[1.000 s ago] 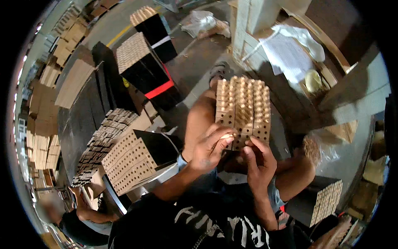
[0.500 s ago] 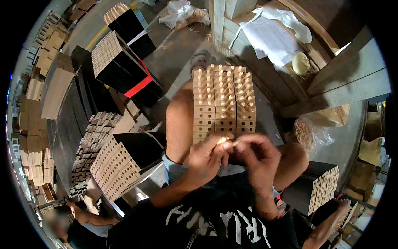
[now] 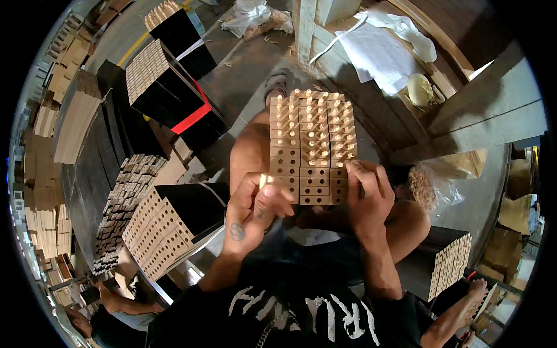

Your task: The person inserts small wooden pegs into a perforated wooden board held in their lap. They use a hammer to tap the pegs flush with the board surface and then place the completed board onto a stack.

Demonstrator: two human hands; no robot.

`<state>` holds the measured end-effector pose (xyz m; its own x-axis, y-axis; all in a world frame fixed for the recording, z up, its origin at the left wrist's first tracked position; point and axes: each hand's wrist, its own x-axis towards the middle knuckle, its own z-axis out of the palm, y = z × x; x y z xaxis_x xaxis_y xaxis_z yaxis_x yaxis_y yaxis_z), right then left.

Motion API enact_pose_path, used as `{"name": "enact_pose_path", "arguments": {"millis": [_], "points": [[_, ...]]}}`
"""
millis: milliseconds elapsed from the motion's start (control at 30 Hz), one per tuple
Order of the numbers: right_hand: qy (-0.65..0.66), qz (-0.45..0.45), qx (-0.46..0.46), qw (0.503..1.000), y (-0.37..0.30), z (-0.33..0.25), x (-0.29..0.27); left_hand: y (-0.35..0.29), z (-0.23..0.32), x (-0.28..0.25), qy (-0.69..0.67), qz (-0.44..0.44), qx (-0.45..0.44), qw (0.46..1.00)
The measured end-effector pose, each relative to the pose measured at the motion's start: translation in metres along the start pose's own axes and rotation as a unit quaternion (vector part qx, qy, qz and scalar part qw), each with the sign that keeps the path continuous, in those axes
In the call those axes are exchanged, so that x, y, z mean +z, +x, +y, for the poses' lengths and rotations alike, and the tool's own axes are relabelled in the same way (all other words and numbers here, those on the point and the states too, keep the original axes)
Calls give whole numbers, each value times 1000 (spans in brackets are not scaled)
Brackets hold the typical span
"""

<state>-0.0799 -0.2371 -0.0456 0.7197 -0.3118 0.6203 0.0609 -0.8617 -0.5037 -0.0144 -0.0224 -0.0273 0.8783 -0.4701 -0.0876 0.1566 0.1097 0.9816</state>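
A stack of flat wooden strips (image 3: 315,191) with drilled holes lies across my lap, end faces up. Pale wooden dowels (image 3: 313,126) stand in the holes of its far part; the nearer rows show bare dark holes. My left hand (image 3: 255,203) is closed just left of the stack's near corner, with loose wooden dowels (image 3: 264,180) poking out above the thumb. At the stack's right edge my right hand (image 3: 371,194) has its fingertips pinched at a dowel (image 3: 341,165) in the right-hand section, which they partly cover.
Strapped black stacks (image 3: 168,87) with pale ends stand at the far left. A drilled stack (image 3: 159,232) leans nearer left, another (image 3: 449,261) sits at right. A wooden crate (image 3: 371,98) holds white paper. A plastic bag of dowels (image 3: 426,185) lies right. Another person (image 3: 116,313) sits lower left.
My hands, together in front of the stack before, have parted. The left moved left with its dowels; the right moved up to the stack's right edge, where another dowel now stands.
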Motion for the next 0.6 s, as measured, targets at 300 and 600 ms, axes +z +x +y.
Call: {"name": "enact_pose_path", "arguments": {"millis": [300,600], "points": [[-66,-36,-2,997,-3,-9,-8,-5,11,13,15,-114,22,993],[-102,-83,-25,991,-2,-11,-18,-11,4,16,0,-156,5,988]]}}
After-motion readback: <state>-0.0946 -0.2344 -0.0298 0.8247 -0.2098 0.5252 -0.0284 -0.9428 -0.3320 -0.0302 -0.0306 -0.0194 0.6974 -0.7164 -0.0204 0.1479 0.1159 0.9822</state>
